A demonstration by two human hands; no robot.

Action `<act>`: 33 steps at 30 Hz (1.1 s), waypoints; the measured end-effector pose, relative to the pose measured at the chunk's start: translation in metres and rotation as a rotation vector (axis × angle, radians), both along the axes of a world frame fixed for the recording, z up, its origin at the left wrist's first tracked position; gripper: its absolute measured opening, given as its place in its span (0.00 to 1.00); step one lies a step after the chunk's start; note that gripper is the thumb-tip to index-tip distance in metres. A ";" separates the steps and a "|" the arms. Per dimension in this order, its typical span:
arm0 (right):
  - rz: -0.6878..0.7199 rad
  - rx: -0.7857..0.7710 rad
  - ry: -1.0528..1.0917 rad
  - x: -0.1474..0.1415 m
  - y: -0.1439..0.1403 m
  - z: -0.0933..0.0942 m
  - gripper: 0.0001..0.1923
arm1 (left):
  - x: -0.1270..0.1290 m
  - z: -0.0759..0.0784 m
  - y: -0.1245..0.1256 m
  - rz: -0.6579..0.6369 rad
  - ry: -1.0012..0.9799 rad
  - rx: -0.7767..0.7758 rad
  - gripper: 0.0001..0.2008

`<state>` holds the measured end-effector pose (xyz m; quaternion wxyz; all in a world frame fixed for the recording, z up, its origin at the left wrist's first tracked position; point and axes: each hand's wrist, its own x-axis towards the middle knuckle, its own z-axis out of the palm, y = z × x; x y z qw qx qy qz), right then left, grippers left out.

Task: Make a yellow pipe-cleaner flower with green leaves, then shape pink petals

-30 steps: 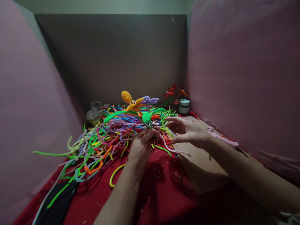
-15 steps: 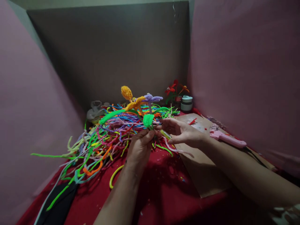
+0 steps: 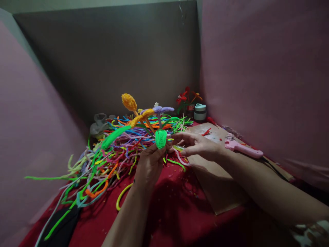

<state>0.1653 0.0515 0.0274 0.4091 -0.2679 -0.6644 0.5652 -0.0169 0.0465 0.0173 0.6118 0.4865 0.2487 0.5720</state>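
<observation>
My left hand (image 3: 151, 159) is closed round the stems of a bunch of pipe-cleaner flowers, above the front of the heap. The bunch has an orange bud (image 3: 129, 102), an orange flower (image 3: 141, 116), a purple flower (image 3: 160, 109) and fuzzy green leaves (image 3: 160, 139). Just right of the stems, my right hand (image 3: 196, 145) is curled with its thumb below. Between its fingers shows a small yellow-green roll (image 3: 179, 148), which looks like tape. Its fingertips are close to the stems, partly hidden behind the bunch.
A heap of coloured pipe cleaners (image 3: 102, 175) covers the left and back of the red cloth (image 3: 177, 212). At right lie a brown board (image 3: 218, 192) and a pink glue gun (image 3: 243, 147). Behind stand a lidded jar (image 3: 199, 112) and red flowers (image 3: 182, 98). Walls enclose three sides.
The bunch has turned slightly in my left hand, and its front green leaf now faces me more squarely. My right hand stays close to the stems. The whole view has shifted a little.
</observation>
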 end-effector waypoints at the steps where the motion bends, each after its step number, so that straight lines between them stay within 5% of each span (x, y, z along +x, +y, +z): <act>1: -0.012 0.011 -0.039 0.001 0.000 0.000 0.28 | 0.001 0.000 0.000 0.009 -0.002 0.016 0.04; 9: -0.007 0.023 -0.126 0.000 0.001 -0.005 0.10 | 0.005 0.000 -0.002 0.020 0.017 0.012 0.04; 14: -0.129 0.108 -0.160 -0.008 -0.005 -0.004 0.07 | 0.006 -0.001 -0.003 0.002 0.039 0.021 0.05; 25: -0.383 0.287 -0.174 -0.004 -0.007 -0.003 0.07 | 0.006 -0.001 -0.008 0.074 0.158 -0.071 0.09; 33: -0.296 0.280 -0.050 -0.011 -0.012 -0.002 0.09 | 0.012 0.001 -0.014 0.069 0.322 -0.038 0.09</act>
